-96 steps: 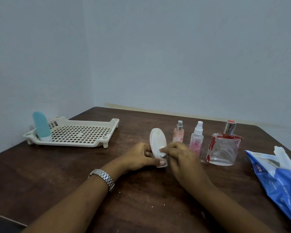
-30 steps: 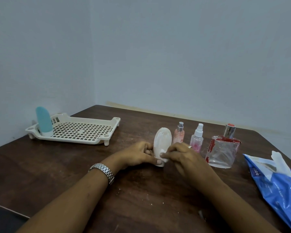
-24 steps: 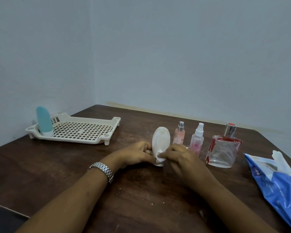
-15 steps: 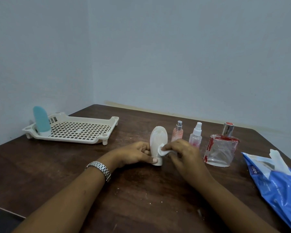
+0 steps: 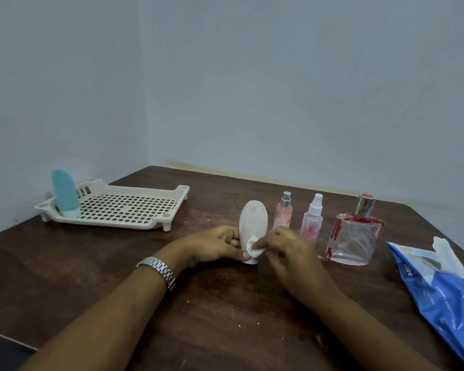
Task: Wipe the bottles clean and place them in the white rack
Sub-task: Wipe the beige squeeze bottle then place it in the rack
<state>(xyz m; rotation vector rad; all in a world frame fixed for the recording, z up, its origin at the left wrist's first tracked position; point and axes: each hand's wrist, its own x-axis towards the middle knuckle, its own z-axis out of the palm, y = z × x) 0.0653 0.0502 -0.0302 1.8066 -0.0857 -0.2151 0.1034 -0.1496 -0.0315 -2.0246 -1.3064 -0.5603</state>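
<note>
Wipe (image 5: pixel 253 249) slid lower; five bottles (image 5: pixel 65 194) (image 5: pixel 253 220) (image 5: pixel 283 214) (image 5: pixel 311 223) (image 5: pixel 354 239), two hands (image 5: pixel 212 246) (image 5: pixel 287 250).

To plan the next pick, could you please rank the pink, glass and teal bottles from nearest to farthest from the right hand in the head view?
1. Pink bottle, just behind the right hand.
2. Glass bottle, further right.
3. Teal bottle, far left in the rack.
</note>
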